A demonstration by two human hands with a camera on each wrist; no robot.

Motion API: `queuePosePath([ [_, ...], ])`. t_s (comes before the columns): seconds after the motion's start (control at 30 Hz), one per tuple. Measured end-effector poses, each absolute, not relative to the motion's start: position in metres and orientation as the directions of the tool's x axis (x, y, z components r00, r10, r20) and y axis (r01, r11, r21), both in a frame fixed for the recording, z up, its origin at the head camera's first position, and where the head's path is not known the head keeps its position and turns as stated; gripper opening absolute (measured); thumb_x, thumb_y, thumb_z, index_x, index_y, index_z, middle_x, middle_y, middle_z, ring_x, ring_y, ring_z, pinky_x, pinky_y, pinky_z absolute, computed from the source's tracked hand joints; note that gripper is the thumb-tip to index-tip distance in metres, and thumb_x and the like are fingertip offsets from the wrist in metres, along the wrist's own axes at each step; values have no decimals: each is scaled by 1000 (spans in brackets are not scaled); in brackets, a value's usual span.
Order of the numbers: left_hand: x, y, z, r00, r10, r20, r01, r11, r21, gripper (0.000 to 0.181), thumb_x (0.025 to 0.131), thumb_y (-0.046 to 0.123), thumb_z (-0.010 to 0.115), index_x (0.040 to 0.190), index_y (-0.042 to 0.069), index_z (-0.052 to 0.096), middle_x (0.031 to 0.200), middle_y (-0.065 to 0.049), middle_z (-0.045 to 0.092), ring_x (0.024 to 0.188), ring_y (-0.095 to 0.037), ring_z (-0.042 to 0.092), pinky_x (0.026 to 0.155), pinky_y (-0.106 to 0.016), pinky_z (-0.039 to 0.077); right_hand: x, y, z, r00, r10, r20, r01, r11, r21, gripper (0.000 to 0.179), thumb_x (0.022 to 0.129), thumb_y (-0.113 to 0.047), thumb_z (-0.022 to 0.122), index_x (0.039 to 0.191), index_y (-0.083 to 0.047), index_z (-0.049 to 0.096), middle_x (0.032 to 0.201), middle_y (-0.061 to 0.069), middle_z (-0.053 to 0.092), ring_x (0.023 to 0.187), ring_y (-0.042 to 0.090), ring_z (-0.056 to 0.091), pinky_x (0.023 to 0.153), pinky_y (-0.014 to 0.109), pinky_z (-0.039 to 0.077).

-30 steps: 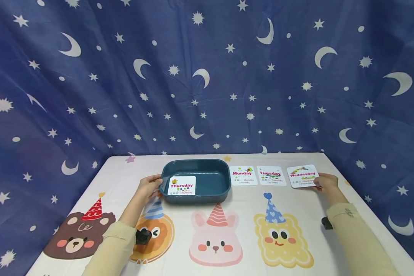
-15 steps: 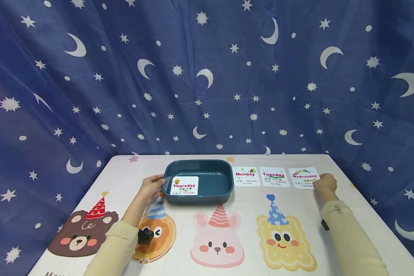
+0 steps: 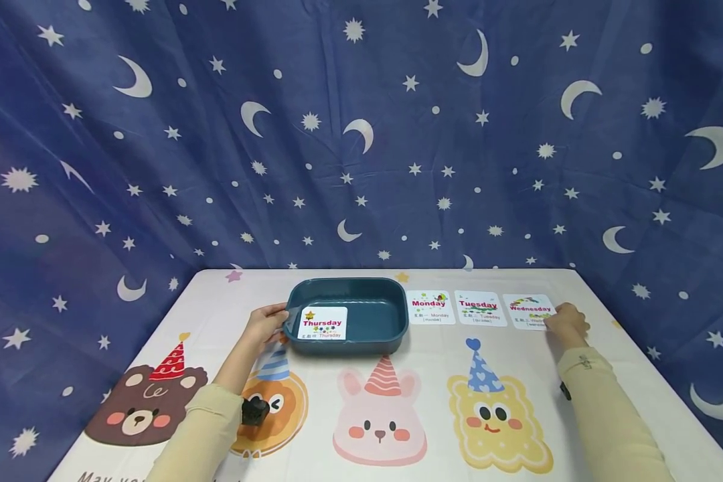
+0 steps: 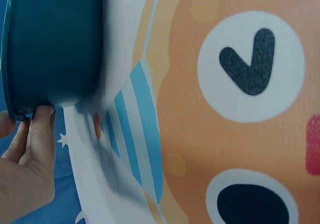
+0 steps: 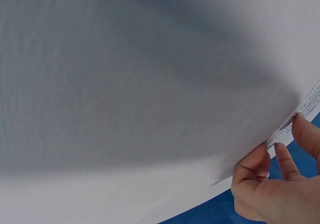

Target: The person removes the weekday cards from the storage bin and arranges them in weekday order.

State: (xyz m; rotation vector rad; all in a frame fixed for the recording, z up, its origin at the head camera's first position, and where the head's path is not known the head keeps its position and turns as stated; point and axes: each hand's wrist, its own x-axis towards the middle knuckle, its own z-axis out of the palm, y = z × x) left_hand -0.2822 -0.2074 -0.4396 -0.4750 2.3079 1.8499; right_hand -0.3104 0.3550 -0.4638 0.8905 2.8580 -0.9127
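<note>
1. Starry blue cloth (image 3: 397, 114) hangs behind our white bench (image 3: 316, 428).
2. Our left hand (image 3: 264, 328) grips the tray (image 3: 346, 349) by its left end, we think for steadiness; Thursday card (image 3: 323, 323) lies inside, leftward.
3. Beside it, Monday card (image 3: 431, 308) and Tuesday card (image 3: 480, 309) make one row, seemingly for easy reading.
4. Our right hand (image 3: 568, 325) holds Wednesday card (image 3: 525, 312) by its right side, perhaps so most print is uncovered.

A deep teal tray (image 3: 346, 347) stands upright, just right of the left hand (image 3: 265, 325); the white "Wednesday" card (image 3: 527, 312) lies face up, touching the right hand (image 3: 568, 325).
</note>
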Motion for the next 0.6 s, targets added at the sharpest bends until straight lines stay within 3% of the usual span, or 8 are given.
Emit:
queuePosePath([
  [0.33,-281,-209,-435,-941,-150,-304,-330,205,921,41,99,11,45,138,-1,42,137,-23,47,115,-29,53,77,-23,54,-313,359,-459,-848,451,-278,527,663,-532,51,89,-12,49,130,13,31,125,41,28,119,54,30,98,59,32],
  [0.6,-284,-207,-429,-940,-162,-300,-329,197,923,41,99,12,46,138,0,43,136,-22,48,109,-25,56,82,-27,54,-315,384,-460,-883,281,-377,470,513,-718,65,96,-16,40,142,16,8,145,39,12,134,51,19,113,52,23],
])
